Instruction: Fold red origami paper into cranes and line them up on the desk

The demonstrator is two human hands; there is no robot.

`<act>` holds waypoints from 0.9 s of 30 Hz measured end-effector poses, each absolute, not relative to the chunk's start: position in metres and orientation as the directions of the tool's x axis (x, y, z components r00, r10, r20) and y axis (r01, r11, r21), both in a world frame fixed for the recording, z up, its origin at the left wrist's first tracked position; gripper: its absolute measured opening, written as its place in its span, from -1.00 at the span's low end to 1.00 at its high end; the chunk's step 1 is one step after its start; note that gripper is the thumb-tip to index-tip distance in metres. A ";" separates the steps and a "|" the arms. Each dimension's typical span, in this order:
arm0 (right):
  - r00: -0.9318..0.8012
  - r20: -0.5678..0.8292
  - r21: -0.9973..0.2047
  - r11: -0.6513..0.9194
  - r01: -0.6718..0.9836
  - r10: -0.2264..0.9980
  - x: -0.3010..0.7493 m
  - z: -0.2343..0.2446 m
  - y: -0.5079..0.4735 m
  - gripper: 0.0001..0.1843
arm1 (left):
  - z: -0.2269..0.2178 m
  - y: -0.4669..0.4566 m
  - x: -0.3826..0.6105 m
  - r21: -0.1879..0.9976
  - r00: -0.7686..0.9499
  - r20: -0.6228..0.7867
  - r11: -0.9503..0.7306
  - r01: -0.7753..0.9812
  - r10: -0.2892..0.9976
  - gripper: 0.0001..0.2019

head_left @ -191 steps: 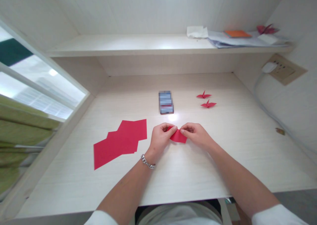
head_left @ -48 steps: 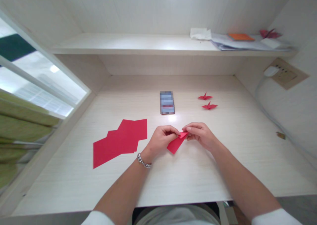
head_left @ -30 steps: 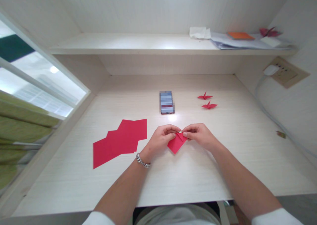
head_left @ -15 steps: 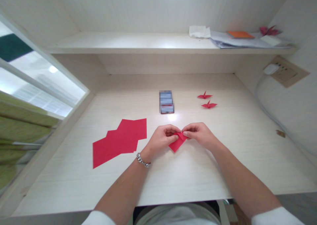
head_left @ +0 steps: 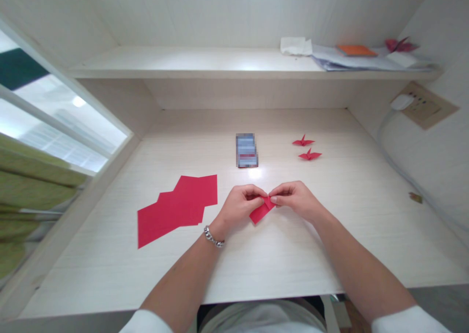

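Observation:
Between my two hands is a small folded piece of red paper (head_left: 259, 214), low over the desk. My left hand (head_left: 245, 202) pinches its upper left part between thumb and fingers. The thumb and forefinger of my right hand (head_left: 293, 196) close on its upper right corner. The fingertips of both hands nearly meet at the top, and they hide the upper fold. To the left lie overlapping red paper sheets (head_left: 179, 203). Two red paper cranes (head_left: 303, 141) rest on the desk beyond my right hand.
A phone (head_left: 246, 150) with a blurred screen lies mid-desk. Above runs a shelf (head_left: 176, 62) bearing papers, an orange pad (head_left: 356, 51) and a larger red folded-paper piece (head_left: 401, 45). On the right wall, a white plug sits in a socket (head_left: 425, 106), its cable (head_left: 397, 167) hanging down.
The red paper in my hands shows a narrower outline, its lower point now shifted slightly left. Both hands keep nearly the same place and grip.

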State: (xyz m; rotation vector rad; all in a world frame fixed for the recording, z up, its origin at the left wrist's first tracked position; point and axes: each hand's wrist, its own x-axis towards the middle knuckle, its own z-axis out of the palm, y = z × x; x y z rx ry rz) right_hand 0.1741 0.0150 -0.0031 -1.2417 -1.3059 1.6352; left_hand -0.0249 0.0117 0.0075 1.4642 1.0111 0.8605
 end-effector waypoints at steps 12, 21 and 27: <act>-0.297 -0.275 -0.960 -0.279 0.028 0.914 0.176 0.000 0.015 -0.75 | 0.011 0.014 -0.027 0.993 0.396 -0.070 0.025 0.117 0.916 -0.81; -0.310 -0.282 -0.958 -0.283 0.043 0.908 0.178 -0.002 0.016 -0.75 | 0.007 0.018 -0.031 0.989 0.423 -0.084 0.022 0.149 0.902 -0.74; -0.298 -0.282 -0.959 -0.276 0.061 0.912 0.177 -0.001 0.016 -0.77 | 0.007 0.017 -0.030 0.995 0.405 -0.086 0.055 0.087 0.910 -0.75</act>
